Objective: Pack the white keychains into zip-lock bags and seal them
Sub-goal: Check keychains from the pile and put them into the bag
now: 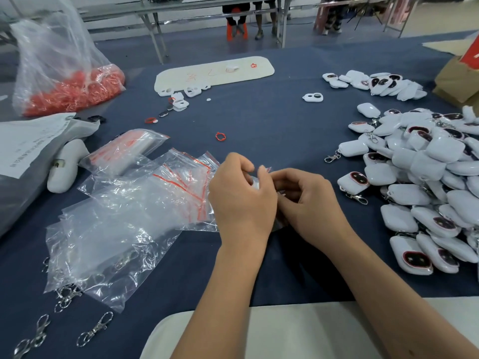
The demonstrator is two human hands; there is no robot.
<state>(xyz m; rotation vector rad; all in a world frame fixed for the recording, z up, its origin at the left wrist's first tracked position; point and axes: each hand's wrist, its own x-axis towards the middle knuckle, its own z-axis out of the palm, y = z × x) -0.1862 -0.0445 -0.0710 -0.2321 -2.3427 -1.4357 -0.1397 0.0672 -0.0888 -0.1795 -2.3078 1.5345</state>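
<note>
Two hands: left hand and right hand meet at the middle of the blue table, fingers curled, pinching a small zip-lock bag between them; only a clear sliver and a bit of red strip show above the fingers.
Keychain in the bag: a patch of white shows between the hands, probably one keychain, but the fingers hide most of it.
Risk at the seal: I judge the red zip could close only partway, since the fingers cover the strip and the film is thin; a clasp caught in the mouth would cause the same.
Risk of a slip: the slick film could slide from the pinch and drop the piece back on the cloth.
Loose clasps: at 7 o'clock, metal hooks lie beside a big crumpled plastic sheet, easy to snag.
Spare bags: just left of the hands, at 9 o'clock, fanned and overlapping, so two could lift together.
Keychain pile: at 3 o'clock, heaped high; a nudge might send some sliding.
Writing: a grey parcel at 10 o'clock carries a printed label, too small to read; faint red marks on the white board at 12 o'clock are illegible.
Brands: none seen.
</note>
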